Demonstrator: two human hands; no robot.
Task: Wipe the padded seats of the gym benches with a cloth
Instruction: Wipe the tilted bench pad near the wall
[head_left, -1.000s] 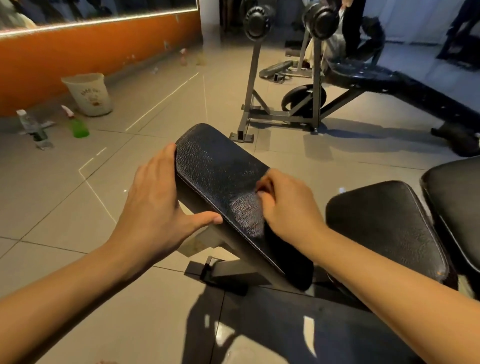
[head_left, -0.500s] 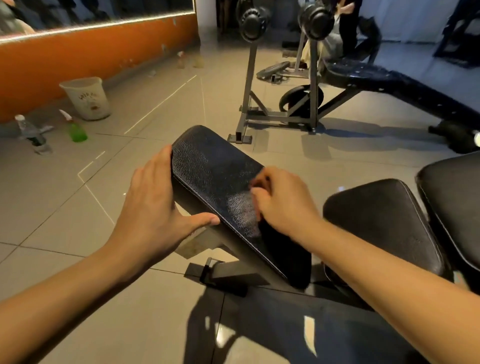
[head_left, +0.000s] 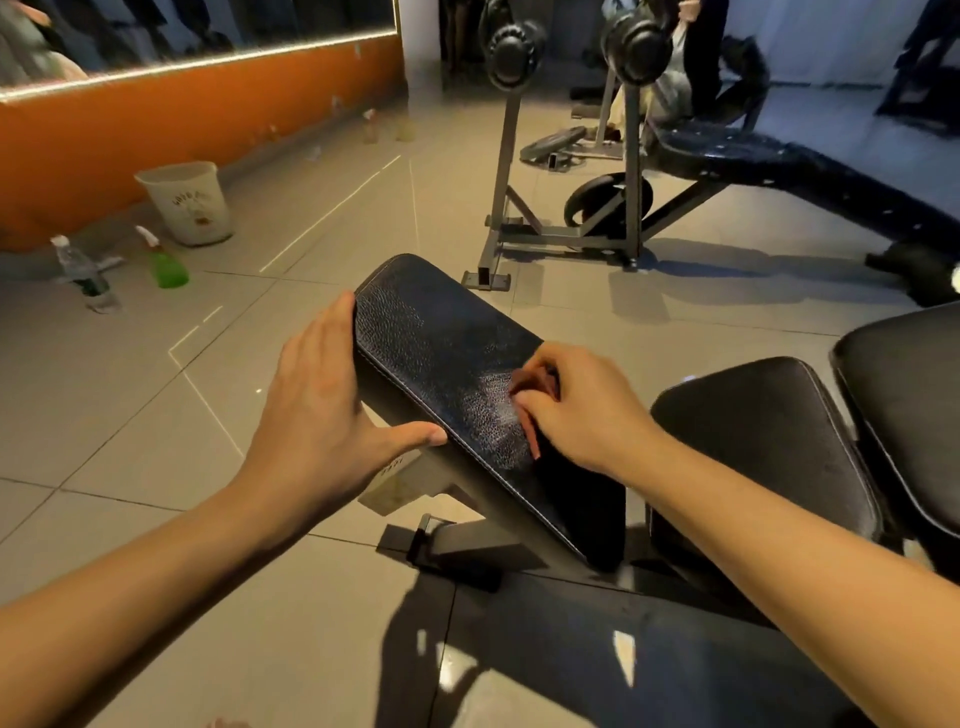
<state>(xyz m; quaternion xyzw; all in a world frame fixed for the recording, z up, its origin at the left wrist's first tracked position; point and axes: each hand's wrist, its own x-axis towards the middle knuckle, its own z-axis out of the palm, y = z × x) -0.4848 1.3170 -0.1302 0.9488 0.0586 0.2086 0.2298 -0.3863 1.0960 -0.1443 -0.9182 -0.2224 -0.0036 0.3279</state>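
While the view looks down over both forearms, the grey tiled floor (head_left: 156, 415) takes up most of it, bounded at the upper left by an orange wall (head_left: 156, 130) with a mirror above.

1. Far gym bench (head_left: 779, 161): long black pad at the upper right, joined to a grey upright rack (head_left: 631, 182). Two dark round weights sit at the top of the rack.
2. Centre padded seat (head_left: 441, 332): black, grained, tilted, its far end raised. It stands on a grey metal frame directly in front of the person. A paler, glossy patch lies on its surface just left of the right hand.
3. Second padded seat (head_left: 769, 426): black, just right of the centre seat. A third black pad (head_left: 914, 395) sits at the right edge of the view.
4. Left hand (head_left: 322, 405): released, fingers straight and laid along the left side of the centre padded seat, thumb tip touching its stitched edge.
5. Right hand (head_left: 587, 410): knuckles up on the seat surface, fingers curled and grasping the cloth.
6. Bucket (head_left: 187, 202): pale, on the floor against the orange wall.
7. Green spray bottle (head_left: 166, 262) and clear water bottle (head_left: 85, 275): on the floor near the bucket.
8. Cloth (head_left: 529, 434): dark red, pressed to the centre seat under the right hand; only narrow edges show.
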